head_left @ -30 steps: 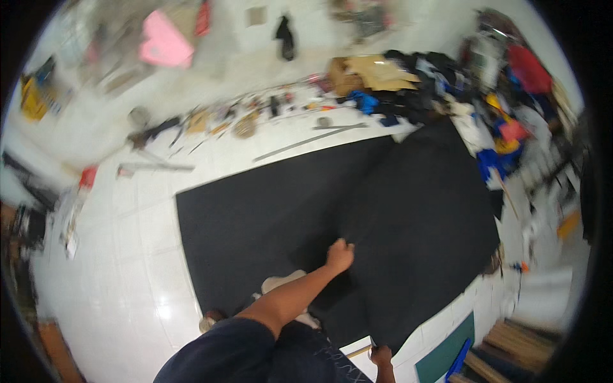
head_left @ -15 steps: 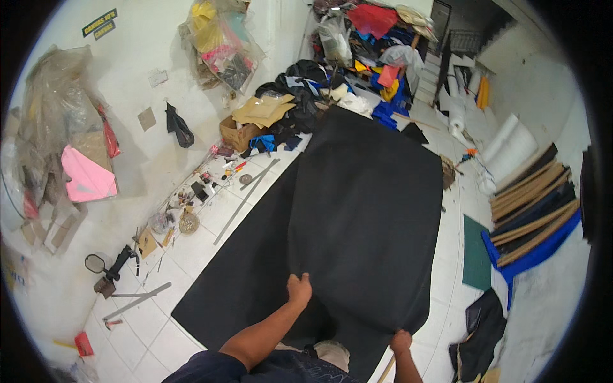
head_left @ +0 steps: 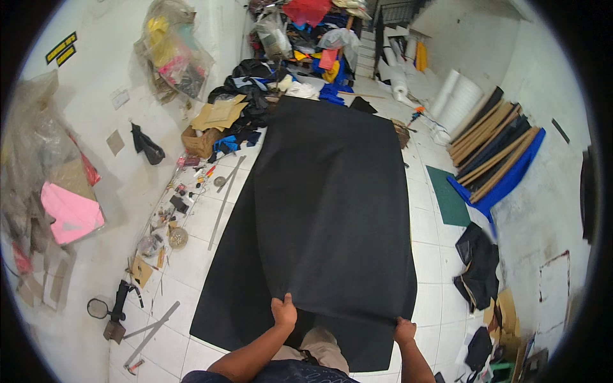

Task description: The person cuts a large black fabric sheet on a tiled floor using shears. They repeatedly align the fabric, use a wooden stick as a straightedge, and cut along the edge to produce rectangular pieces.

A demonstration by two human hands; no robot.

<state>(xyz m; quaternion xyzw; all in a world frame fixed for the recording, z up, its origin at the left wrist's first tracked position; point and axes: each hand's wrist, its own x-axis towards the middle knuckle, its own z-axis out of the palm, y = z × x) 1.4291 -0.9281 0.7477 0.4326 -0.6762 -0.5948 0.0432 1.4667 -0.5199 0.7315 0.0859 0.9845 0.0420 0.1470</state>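
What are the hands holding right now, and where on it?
Both the left hand and right hand grip the near edge of the upper black sheet, lifted over another.

Both of the person's bare forearms rise from the bottom edge of the frame, near its centre. The left hand (head_left: 283,312) sits at lower centre, reached forward on an arm that slants up from the lower left, its fingers curled down in a closed grip with the back of the hand facing the camera. The right hand (head_left: 404,331) is further right and slightly lower, on a shorter, steeper stretch of forearm, likewise closed in a grip, knuckles up.
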